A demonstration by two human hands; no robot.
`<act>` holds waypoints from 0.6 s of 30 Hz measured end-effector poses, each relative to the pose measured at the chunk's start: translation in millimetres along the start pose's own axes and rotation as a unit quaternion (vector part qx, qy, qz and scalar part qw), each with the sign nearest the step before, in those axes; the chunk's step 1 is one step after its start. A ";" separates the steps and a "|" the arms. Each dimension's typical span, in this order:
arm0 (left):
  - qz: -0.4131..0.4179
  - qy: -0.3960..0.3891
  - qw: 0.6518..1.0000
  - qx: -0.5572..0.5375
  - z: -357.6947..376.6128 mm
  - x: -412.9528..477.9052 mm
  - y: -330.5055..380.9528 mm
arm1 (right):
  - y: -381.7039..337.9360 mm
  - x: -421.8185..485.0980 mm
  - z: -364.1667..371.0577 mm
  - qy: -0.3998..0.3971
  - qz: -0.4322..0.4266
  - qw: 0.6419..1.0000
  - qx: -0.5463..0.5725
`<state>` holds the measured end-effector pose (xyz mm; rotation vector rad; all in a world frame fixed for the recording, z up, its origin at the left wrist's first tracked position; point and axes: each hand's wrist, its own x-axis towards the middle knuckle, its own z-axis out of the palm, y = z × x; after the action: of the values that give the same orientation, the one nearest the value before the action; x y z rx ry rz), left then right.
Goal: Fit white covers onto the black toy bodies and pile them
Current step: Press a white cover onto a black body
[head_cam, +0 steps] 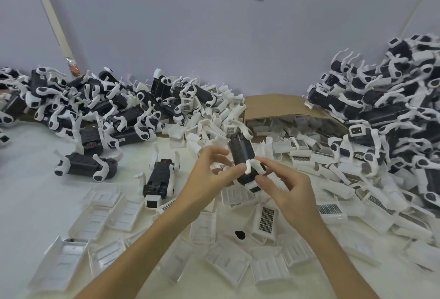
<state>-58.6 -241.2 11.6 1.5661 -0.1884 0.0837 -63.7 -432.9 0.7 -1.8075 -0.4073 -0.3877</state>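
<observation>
Left hand (pixel 212 175): fingers curled, fingertips on the near side of the black toy body (pixel 241 154); grips it.
Right hand (pixel 284 185): thumb and fingers pinch the toy's lower end, beside a white leg (pixel 250 165).
Hands: close together, both clamped on the same toy.
Black toy body: held up between both hands, off the table (pixel 28 191), tilted, red dot at the far end; no cover seen on it.
White covers (pixel 95 217): scattered flat under and around both forearms.
Second toy (pixel 158 181): lies on the table just left of the left hand.
Cardboard box (pixel 273 106): beyond the hands, more white parts inside.
Right pile (pixel 392 113): toys heaped well right of the right hand.
Left pile (pixel 100 103): toys heaped far left, beyond the left hand.
Small black piece (pixel 240 234): between the forearms.
</observation>
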 end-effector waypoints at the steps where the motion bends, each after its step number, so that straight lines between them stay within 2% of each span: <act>1: -0.028 -0.003 0.999 -0.024 -0.2 0.9 0.0 | -0.1 -1.1 0.3 -0.002 -0.008 1.000 0.001; 5: -0.101 -0.037 0.990 -0.091 -5.4 5.1 1.4 | -1.7 -5.0 4.5 -0.027 -0.039 0.999 -0.019; 9: -0.078 -0.093 0.993 -0.009 -6.0 7.4 -5.7 | -1.4 -7.0 11.9 -0.031 -0.117 0.988 -0.098; 13: -0.048 -0.044 0.998 -0.021 -5.0 7.0 -4.9 | -0.8 -7.9 14.4 -0.022 -0.161 0.979 -0.122; 18: -0.070 -0.011 0.994 -0.088 -3.2 4.5 -1.2 | 1.6 -7.4 19.3 -0.027 -0.201 0.967 -0.152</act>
<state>-53.7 -238.3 11.2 1.3998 -0.0997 -0.0600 -68.5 -415.3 -9.2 -2.0350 -0.7934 -0.7157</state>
